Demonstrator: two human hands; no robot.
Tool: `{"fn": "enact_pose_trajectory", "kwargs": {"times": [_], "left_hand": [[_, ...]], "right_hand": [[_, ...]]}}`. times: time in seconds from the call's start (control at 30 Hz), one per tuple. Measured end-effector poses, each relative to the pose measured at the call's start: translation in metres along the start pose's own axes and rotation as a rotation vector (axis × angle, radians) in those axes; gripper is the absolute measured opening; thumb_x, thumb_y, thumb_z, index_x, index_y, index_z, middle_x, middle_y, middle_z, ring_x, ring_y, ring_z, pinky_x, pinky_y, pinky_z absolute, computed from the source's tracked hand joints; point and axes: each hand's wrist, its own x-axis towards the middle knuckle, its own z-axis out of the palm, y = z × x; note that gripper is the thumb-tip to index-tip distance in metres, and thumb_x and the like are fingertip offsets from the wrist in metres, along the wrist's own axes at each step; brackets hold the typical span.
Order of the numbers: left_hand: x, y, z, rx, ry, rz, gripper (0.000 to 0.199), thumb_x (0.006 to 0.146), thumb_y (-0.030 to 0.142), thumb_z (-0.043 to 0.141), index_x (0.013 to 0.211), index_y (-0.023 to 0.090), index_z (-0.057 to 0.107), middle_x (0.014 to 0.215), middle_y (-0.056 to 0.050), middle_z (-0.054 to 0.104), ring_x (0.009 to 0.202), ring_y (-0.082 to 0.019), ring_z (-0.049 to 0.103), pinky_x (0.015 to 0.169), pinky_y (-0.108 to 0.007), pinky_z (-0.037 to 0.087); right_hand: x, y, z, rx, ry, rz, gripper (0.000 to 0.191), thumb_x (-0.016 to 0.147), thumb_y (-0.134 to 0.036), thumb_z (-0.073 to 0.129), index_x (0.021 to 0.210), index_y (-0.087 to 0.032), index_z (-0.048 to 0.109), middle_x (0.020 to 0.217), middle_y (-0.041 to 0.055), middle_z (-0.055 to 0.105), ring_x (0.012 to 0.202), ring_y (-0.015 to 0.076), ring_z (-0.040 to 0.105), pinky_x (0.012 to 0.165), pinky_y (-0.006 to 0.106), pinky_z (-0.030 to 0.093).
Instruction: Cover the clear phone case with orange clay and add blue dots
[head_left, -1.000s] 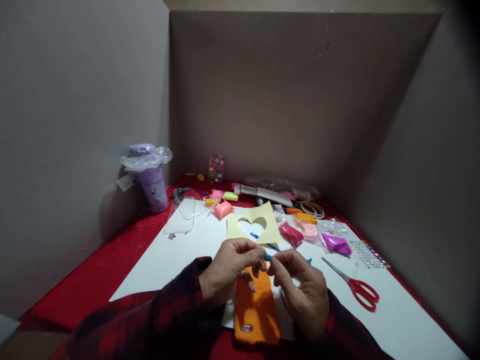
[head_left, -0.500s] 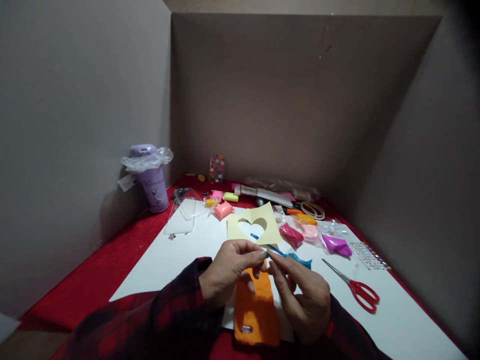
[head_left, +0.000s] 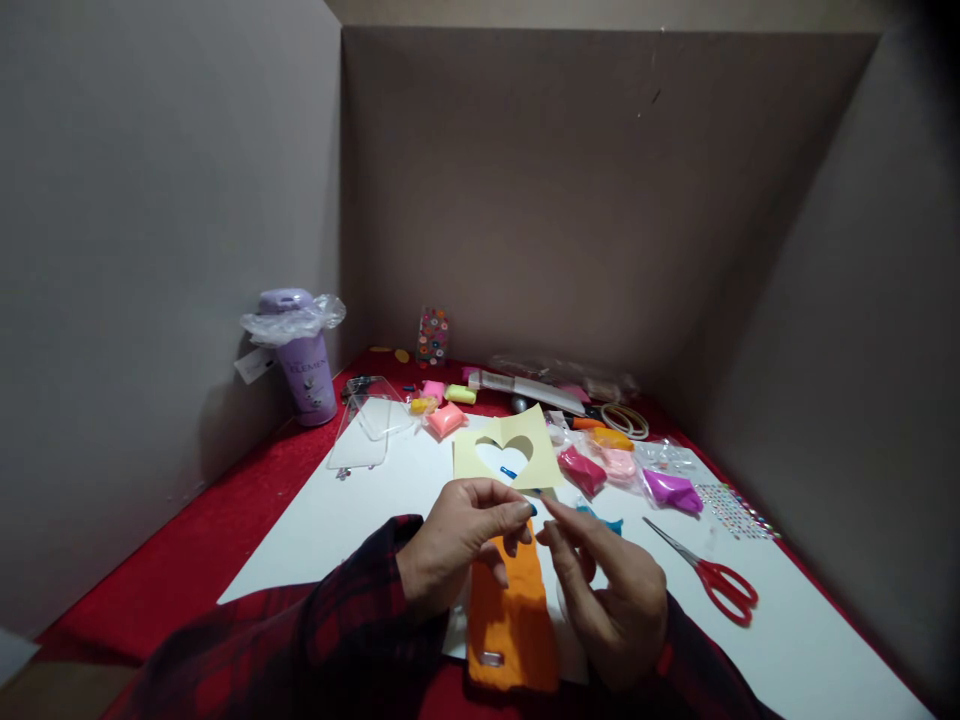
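Note:
A small blue bit (head_left: 533, 510) shows at the fingertips of my left hand (head_left: 461, 537), which is pinched on it. My right hand (head_left: 611, 590) is beside it, thumb and fingers curled close together; whether they hold anything is too small to tell. Under my hands lies an orange-covered phone case (head_left: 514, 630) with a small slot near its lower end. Beyond them is a yellow paper with a heart-shaped cutout (head_left: 469, 465), a blue tool (head_left: 508, 472) lying across it. A teal packet (head_left: 600, 520) sits behind my right hand.
Red-handled scissors (head_left: 724, 590) and a gem sheet (head_left: 739, 512) lie at the right. Crimson (head_left: 583, 470) and purple (head_left: 673, 490) clay packets are behind. Clear cases (head_left: 364, 445) and a lilac cup (head_left: 307, 375) stand left; a knife-like white strip (head_left: 529, 390) lies at the back.
My right hand has moved slightly right and down, opening a small gap from my left fingertips. The blue bit stays at my left hand, which has hardly moved.

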Motion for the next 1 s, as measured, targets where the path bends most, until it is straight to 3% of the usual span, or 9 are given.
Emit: {"fn": "enact_pose_trajectory", "kwargs": {"times": [0.17, 0.63, 1.0], "left_hand": [[-0.0009, -0.0011, -0.0021, -0.06, -0.047, -0.033, 0.026, 0.071, 0.035, 0.064, 0.076, 0.01, 0.059, 0.067, -0.003, 0.053, 0.055, -0.008, 0.046, 0.038, -0.014, 0.039], [-0.0013, -0.0001, -0.0018, -0.108, -0.083, -0.095, 0.025, 0.071, 0.034, 0.065, 0.072, 0.011, 0.059, 0.064, -0.002, 0.052, 0.052, -0.007, 0.046, 0.036, -0.013, 0.037], [-0.0005, -0.0022, -0.0023, -0.1, -0.088, -0.095, 0.027, 0.071, 0.036, 0.064, 0.076, 0.01, 0.06, 0.063, -0.002, 0.051, 0.052, -0.007, 0.045, 0.035, -0.012, 0.036]], "right_hand": [[0.0004, -0.0005, 0.0003, -0.015, 0.022, 0.062, 0.019, 0.08, -0.018, 0.056, 0.098, -0.019, 0.063, 0.076, 0.0038, 0.068, 0.05, 0.0132, 0.055, 0.047, 0.025, 0.044], [0.0001, 0.0051, 0.0032, 0.166, -0.001, 0.254, 0.018, 0.083, -0.026, 0.056, 0.097, -0.018, 0.062, 0.064, 0.0007, 0.063, 0.046, 0.0118, 0.053, 0.044, 0.024, 0.044], [0.0004, 0.0047, 0.002, 0.12, -0.005, 0.174, 0.013, 0.081, -0.021, 0.057, 0.091, -0.019, 0.065, 0.07, 0.0022, 0.066, 0.048, 0.0115, 0.056, 0.043, 0.023, 0.043]]}}
